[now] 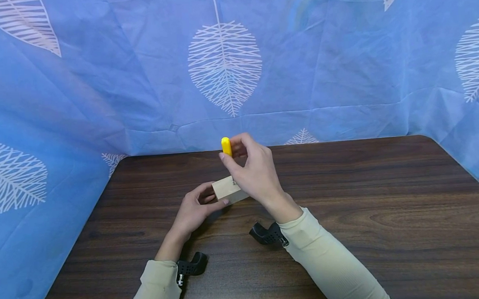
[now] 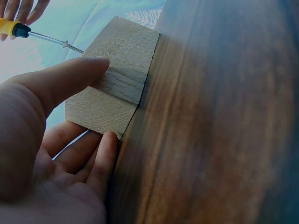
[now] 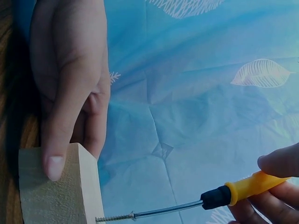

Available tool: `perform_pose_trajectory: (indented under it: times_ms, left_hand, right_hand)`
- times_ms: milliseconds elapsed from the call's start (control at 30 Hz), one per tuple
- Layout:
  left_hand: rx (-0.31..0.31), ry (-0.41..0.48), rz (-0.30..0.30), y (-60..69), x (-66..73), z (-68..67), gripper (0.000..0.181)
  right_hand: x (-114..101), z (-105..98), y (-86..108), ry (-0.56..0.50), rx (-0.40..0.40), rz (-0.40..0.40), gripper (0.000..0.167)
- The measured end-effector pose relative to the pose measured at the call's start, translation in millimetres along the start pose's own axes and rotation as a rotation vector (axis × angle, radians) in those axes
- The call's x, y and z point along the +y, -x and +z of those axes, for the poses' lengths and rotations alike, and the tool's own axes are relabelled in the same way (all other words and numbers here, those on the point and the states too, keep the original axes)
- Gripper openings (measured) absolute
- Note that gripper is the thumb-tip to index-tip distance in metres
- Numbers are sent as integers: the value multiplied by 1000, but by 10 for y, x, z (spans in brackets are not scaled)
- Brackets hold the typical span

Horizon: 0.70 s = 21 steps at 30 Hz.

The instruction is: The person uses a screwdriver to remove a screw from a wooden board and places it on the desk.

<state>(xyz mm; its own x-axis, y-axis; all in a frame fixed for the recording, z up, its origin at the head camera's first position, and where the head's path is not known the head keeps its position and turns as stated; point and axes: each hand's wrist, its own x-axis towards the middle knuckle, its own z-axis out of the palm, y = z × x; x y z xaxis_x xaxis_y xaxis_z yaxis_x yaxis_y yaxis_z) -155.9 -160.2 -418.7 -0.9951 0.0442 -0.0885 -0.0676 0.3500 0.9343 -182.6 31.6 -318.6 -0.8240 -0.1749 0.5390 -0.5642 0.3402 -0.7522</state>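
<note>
A pale wooden block (image 1: 227,189) lies on the table, and my left hand (image 1: 192,212) grips its left end, thumb on one side and fingers on the other. In my right hand (image 1: 257,172), above the block, the fingers and thumb pinch the yellow handle of a screwdriver (image 3: 247,187). Its metal shaft stands upright, with the tip at the head of a screw (image 3: 114,218). That screw's point meets the block's top face, and much of its thread still shows. In the head view my right hand covers the shaft and the block's right part.
The dark wood-grain table (image 1: 386,205) spreads out on all sides of the block. Behind it hangs a blue cloth (image 1: 320,65) with white leaf prints. Black wrist mounts (image 1: 194,264) stick out from both sleeves, low over the table.
</note>
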Motion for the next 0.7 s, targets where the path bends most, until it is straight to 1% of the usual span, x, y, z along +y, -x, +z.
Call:
perform_pose_trajectory:
  times_ms: [367, 533, 633, 700]
  left_hand:
    - [3, 5, -6, 3, 6, -6, 59]
    - [10, 4, -3, -2, -3, -10, 59]
    - [4, 11, 5, -1, -13, -8, 58]
    - [-3, 15, 13, 0, -18, -6, 58]
  right_hand:
    - [-13, -9, -5, 29, 6, 24, 28]
    - [-22, -19, -10, 17, 2, 33, 29]
    - [-40, -107, -22, -13, 22, 45, 29]
    - [-39, -230, -36, -36, 52, 57, 28]
